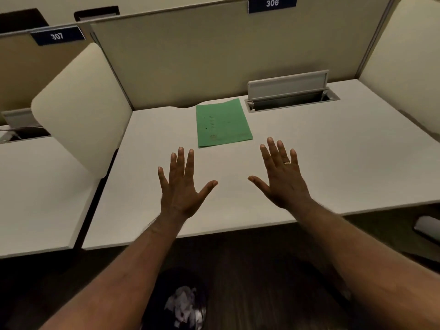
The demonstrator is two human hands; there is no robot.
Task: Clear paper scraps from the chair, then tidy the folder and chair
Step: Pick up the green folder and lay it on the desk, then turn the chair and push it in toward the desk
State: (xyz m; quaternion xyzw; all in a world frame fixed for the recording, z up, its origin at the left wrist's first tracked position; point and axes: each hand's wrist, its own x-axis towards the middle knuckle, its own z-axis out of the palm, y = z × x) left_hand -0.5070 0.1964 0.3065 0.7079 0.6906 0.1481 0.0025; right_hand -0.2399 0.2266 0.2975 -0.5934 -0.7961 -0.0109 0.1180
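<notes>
Two spread hands: left hand [182,186], right hand [282,177] | white desk [333,151] | green folder [222,122]

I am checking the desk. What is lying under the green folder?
The green folder lies flat on the white desk. Only desk surface shows around it; anything beneath or inside is covered.

We see dim, warm, even indoor light with no visible source. The white desk [309,163] is the brightest surface and shows no glare. Beyond the spread fingers, the green folder [222,123] is reasonably sharp, though its print is too soft to read. Beneath the forearms, the floor [262,270] falls into deep shadow with streaky motion blur, and the bin [183,303] of crumpled paper is indistinct. Wide-angle distortion bows the partitions [81,108] at both edges.
</notes>
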